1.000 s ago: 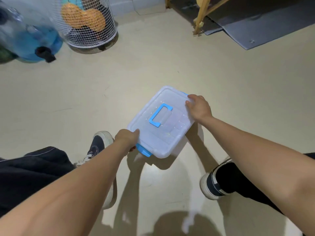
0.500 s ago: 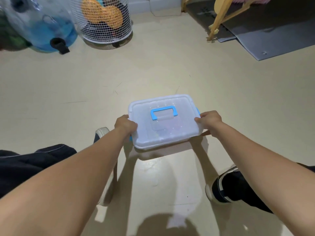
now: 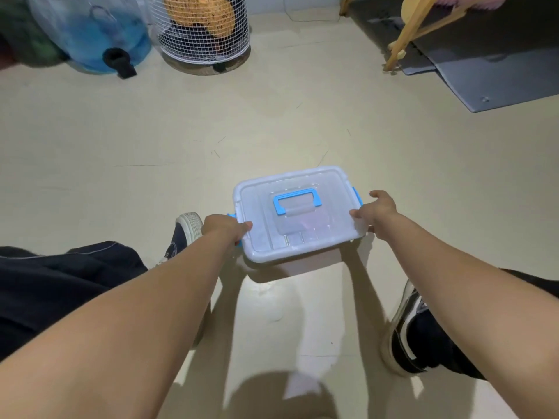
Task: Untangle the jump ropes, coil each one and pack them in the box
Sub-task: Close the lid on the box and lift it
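Note:
A translucent plastic box (image 3: 317, 237) with a closed lid, a blue carry handle (image 3: 298, 201) and blue side latches sits low over the beige floor between my feet. My left hand (image 3: 225, 228) grips its left edge, thumb on the lid rim. At the right edge my right hand (image 3: 376, 211) holds on with the thumb on the lid and one finger lifted. I cannot tell whether the box rests on the floor. No jump rope shows; only a faint pinkish tint comes through the lid.
My left shoe (image 3: 184, 234) and right shoe (image 3: 414, 331) flank the box. At the back stand a white wire basket (image 3: 202, 31) holding orange things, a blue water jug (image 3: 99, 34), a wooden leg (image 3: 405, 34) and a grey mat (image 3: 499, 71).
The box turned from a diagonal to square in front of me and came lower and closer. Both hands stayed on its two ends.

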